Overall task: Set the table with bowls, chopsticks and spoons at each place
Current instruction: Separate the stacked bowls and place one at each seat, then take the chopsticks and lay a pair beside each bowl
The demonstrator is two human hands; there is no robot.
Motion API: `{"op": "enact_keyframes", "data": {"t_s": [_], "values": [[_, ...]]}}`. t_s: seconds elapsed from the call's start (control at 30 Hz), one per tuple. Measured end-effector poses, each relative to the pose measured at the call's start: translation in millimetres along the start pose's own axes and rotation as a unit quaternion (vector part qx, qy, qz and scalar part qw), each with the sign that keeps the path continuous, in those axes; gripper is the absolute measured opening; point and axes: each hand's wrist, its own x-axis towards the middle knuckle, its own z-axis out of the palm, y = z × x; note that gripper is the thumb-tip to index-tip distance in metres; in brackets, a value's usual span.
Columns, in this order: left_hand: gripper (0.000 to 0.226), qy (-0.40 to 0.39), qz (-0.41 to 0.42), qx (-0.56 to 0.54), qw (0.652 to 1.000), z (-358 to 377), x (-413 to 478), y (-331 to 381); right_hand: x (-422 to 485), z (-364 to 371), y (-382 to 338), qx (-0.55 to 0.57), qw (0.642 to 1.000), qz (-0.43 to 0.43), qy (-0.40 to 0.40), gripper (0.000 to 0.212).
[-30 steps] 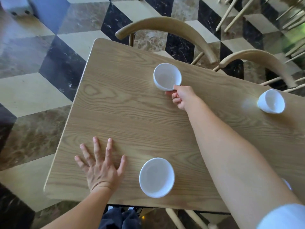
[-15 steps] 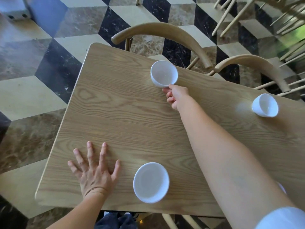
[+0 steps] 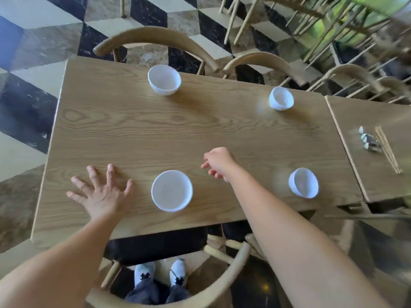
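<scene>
Several white bowls stand on the wooden table [image 3: 138, 130]: one at the far left [image 3: 164, 79], one at the far right [image 3: 281, 98], one at the near left [image 3: 171, 190], one at the near right [image 3: 303, 182]. My left hand [image 3: 101, 192] lies flat on the table with fingers spread, left of the near left bowl. My right hand [image 3: 219, 163] hovers over the table between the two near bowls, fingers loosely curled, holding nothing. Chopsticks [image 3: 387, 149] and spoons [image 3: 367, 141] lie on the adjoining table [image 3: 378, 187] at the right.
Curved wooden chairs stand along the far side [image 3: 155, 38] [image 3: 262, 61]. Another chair [image 3: 169, 301] is at the near edge, around my feet. More chairs crowd the upper right. The floor is checkered tile.
My right hand let go of the far left bowl and drew back toward me over the table. The view shifted right, showing the near right bowl and the cutlery.
</scene>
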Motion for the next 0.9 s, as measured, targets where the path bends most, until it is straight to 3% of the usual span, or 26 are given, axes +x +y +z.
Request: {"op": "enact_keyframes", "data": {"t_s": [0.13, 0.27, 0.43, 0.63, 0.9], "values": [[0.054, -0.066, 0.019, 0.057, 0.996, -49, -12, 18, -39, -22, 31, -0.146, 0.988, -0.035, 0.026, 0.021], [0.036, -0.015, 0.134, 0.099, 0.986, -91, -55, 64, -88, -60, 51, -0.273, 0.955, -0.088, 0.07, 0.027], [0.019, 0.054, 0.267, 0.124, 0.954, -122, -141, 144, -145, -132, 85, -0.284, 0.944, -0.123, 0.115, 0.029], [0.022, 0.124, 0.38, 0.107, 0.91, -110, -271, 236, -213, -247, 164, -0.258, 0.934, -0.143, 0.204, 0.03], [0.03, 0.115, 0.48, 0.144, 0.858, -42, -418, 333, -272, -338, 316, -0.233, 0.929, -0.09, 0.272, 0.03]]}}
